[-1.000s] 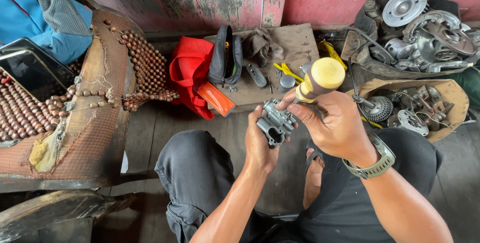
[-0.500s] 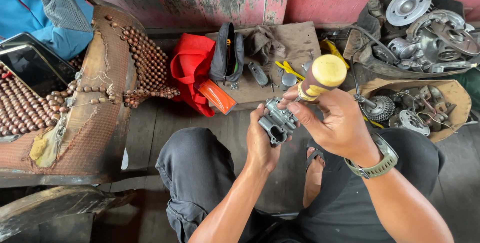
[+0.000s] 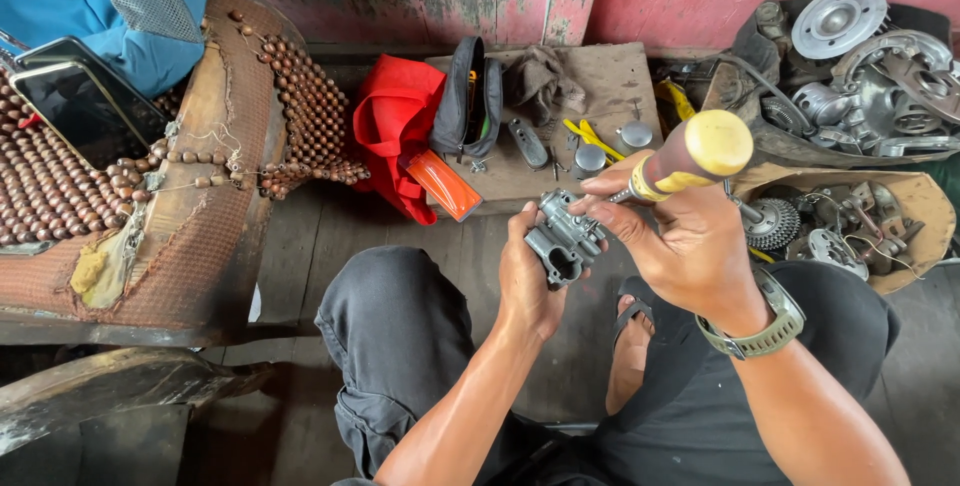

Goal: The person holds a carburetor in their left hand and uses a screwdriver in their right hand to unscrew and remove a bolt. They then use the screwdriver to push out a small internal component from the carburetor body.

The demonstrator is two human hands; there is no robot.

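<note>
A beaded seat mat [image 3: 60, 186] lies at the left, a red cloth [image 3: 395, 126] beyond the knees. The right hand [image 3: 690, 246] grips a yellow-handled screwdriver [image 3: 690, 154], its tip at the small grey metal part [image 3: 562, 236] that the left hand [image 3: 528, 281] clasps above the lap.

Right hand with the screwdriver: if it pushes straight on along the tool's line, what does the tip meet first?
The right hand aims the yellow-handled screwdriver down-left into the grey metal part held by the left hand. That part comes first; the tip looks already on it, though depth is unclear.
</note>
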